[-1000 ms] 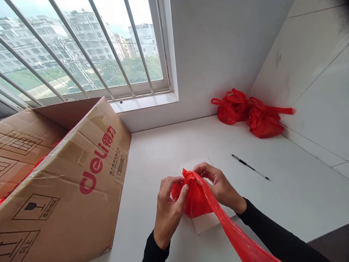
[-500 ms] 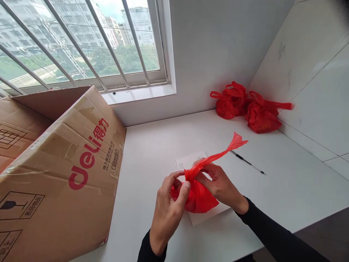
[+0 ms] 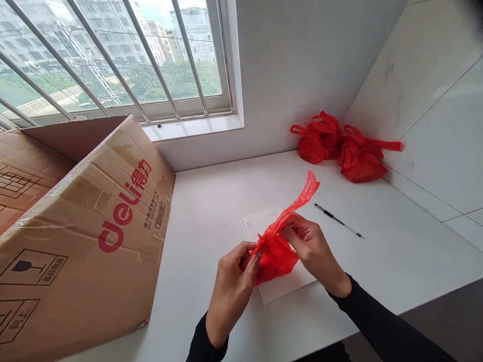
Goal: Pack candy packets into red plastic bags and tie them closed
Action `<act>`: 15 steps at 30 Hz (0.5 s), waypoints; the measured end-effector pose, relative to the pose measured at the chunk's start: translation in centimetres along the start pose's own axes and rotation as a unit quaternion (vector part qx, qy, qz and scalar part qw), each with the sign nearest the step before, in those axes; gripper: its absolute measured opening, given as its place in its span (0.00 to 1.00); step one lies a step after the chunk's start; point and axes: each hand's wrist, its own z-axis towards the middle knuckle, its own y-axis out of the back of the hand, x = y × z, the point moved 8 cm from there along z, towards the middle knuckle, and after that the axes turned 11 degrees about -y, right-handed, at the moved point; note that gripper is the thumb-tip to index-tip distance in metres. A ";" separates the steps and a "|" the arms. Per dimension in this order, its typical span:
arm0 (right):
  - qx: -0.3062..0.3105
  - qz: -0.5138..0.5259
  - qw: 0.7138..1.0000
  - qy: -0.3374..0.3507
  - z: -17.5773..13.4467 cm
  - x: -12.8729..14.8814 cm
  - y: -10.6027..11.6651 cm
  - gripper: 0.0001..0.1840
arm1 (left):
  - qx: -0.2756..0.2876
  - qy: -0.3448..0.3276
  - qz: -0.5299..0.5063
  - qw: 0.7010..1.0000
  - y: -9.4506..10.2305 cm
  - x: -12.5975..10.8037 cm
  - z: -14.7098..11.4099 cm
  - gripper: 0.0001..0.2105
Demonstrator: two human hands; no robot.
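Observation:
A red plastic bag rests over a white sheet or pad with small writing on it. Its gathered neck is twisted, and a long loose tail points up and to the right. My left hand pinches the left side of the neck between thumb and fingers. On the right of the neck, my right hand grips the base of the tail, its fingertips partly hidden behind the plastic. What the bag contains is hidden.
A large open cardboard box stands on the left. Several tied red bags sit in the far right corner. A black pen lies on the white table, right of the pad. A barred window is behind.
My left fingers have closed on the bag's neck from a looser touch. My right hand has shifted slightly right, and the tail's tip has swung left and up.

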 end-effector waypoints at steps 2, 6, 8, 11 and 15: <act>-0.018 0.009 1.000 -0.013 0.0 -0.4 0.5 0.14 | 0.001 -0.003 -0.003 1.000 0.0 -0.2 -0.1 0.17; -0.057 0.053 0.997 -0.028 0.1 -1.2 1.7 0.14 | -0.003 -0.005 0.003 1.000 0.2 -0.6 -0.2 0.16; -0.059 0.075 0.995 -0.030 0.1 -1.4 1.9 0.13 | -0.002 -0.008 0.009 1.000 0.2 -0.9 -0.2 0.16; -0.065 0.093 0.993 -0.031 0.0 -1.2 2.2 0.14 | -0.001 -0.015 0.021 1.000 0.3 -1.1 -0.3 0.15; -0.072 0.106 0.992 -0.021 -0.2 -0.3 2.4 0.15 | 0.006 -0.029 0.035 0.999 0.4 -1.5 -0.2 0.15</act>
